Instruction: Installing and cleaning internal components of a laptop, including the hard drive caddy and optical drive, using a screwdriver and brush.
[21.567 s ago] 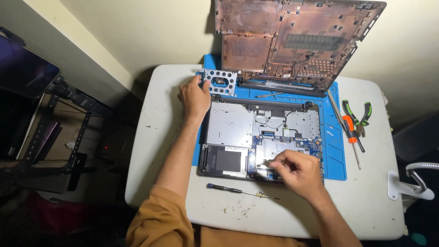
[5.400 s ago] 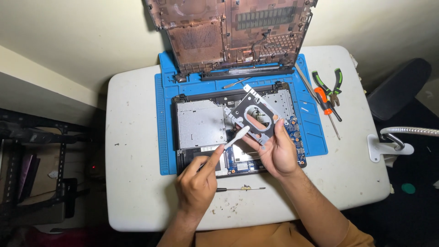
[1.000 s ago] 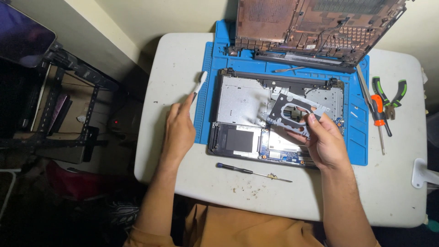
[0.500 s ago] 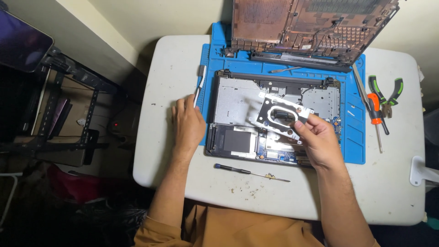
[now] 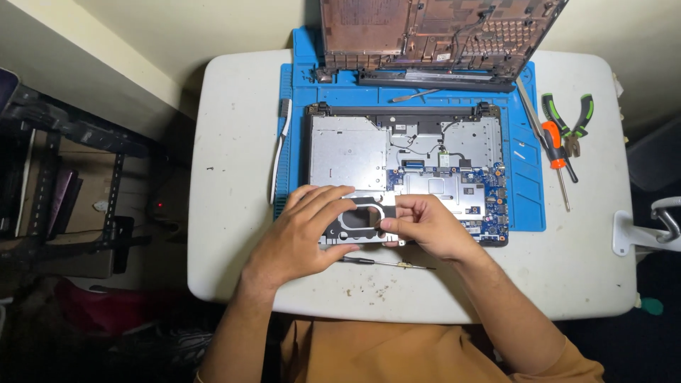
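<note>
White table point(image 5: 234, 142) carries a blue mat point(image 5: 528, 206) with an opened laptop base point(image 5: 404, 152) on it. Nearest the person, a thin screwdriver point(image 5: 386, 264) lies on the table. Just above it, both hands now hold the metal drive bracket point(image 5: 362, 220) over the front left corner of the base: the left hand point(image 5: 301, 230), which half a second ago lay flat beside the laptop, closes on its left side, and the right hand point(image 5: 425, 223) pinches its right edge. Farther away, pliers point(image 5: 571, 124) lie at the right.

The left hand point(image 5: 301, 230) hides the drive bracket's point(image 5: 362, 221) left end, probably
</note>
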